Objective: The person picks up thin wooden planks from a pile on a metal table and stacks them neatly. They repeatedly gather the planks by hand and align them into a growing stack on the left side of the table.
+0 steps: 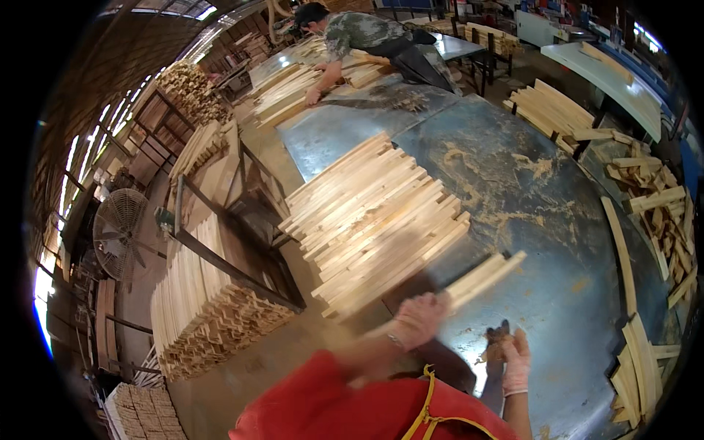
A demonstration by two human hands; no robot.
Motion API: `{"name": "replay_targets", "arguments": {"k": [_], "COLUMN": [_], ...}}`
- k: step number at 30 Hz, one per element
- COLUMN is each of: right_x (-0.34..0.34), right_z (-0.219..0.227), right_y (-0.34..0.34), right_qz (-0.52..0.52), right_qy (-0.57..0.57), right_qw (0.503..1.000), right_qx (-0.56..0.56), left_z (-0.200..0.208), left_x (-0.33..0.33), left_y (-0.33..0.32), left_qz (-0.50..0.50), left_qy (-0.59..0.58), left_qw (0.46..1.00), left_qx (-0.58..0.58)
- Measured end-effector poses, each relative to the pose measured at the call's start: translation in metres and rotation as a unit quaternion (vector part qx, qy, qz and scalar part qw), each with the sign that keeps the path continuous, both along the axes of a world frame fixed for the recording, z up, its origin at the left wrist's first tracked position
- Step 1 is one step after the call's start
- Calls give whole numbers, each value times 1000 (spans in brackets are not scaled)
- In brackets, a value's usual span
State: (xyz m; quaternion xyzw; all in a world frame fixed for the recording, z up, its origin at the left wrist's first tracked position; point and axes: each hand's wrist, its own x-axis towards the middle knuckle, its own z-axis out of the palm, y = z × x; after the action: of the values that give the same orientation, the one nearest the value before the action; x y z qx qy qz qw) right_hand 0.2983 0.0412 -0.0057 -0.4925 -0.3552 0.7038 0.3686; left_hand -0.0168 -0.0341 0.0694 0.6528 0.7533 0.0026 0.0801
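Note:
My left hand (419, 320), in a pale glove and slightly blurred, is closed around a pair of pale wooden strips (488, 281) lying close together at the table's near edge. Beyond it, many similar wooden strips (381, 220) lie side by side in a wide row, their ends uneven and some overhanging the table's left edge. My right hand (517, 361), also gloved, is raised just above the metal tabletop (565, 293) with its fingers apart and nothing in them. A dark reflection shows beside it.
Sawdust (506, 198) is scattered over the tabletop. Left of it stand a metal rack (235, 268), stacked strips (198, 308) and a floor fan (119, 231). Offcuts (653, 191) and loose strips (638, 367) lie along the right. A co-worker (370, 37) leans over boards at the far end.

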Motion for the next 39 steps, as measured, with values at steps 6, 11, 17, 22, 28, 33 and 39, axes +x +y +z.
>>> {"name": "replay_targets", "arguments": {"k": [6,11,17,22,28,33,39], "right_x": [101,362,499,534,333,414,567], "right_z": [22,-10,35,4,25,86,112], "right_y": [105,104,-69,-89,-104,5,245], "right_qz": [-103,-285,-346,-397,-283,166,14], "right_qy": [-125,-620,-619,-543,-258,-244,-690], "right_qw": [985,731,623,702,924,944,639], "right_qx": [63,7,-330,-233,-13,151,340], "left_z": [-39,-38,-18,-19,-10,-23,-26], "left_x": [-79,-6,177,329,432,450,383], "left_y": [-7,98,167,189,151,158,138], "left_qz": [89,61,-286,-439,-429,-404,-351], "left_qy": [216,140,-44,-109,-310,-83,-63], "left_qw": [971,987,953,892,819,855,898], "left_qx": [45,44,90,8,-222,-314,-259]}}
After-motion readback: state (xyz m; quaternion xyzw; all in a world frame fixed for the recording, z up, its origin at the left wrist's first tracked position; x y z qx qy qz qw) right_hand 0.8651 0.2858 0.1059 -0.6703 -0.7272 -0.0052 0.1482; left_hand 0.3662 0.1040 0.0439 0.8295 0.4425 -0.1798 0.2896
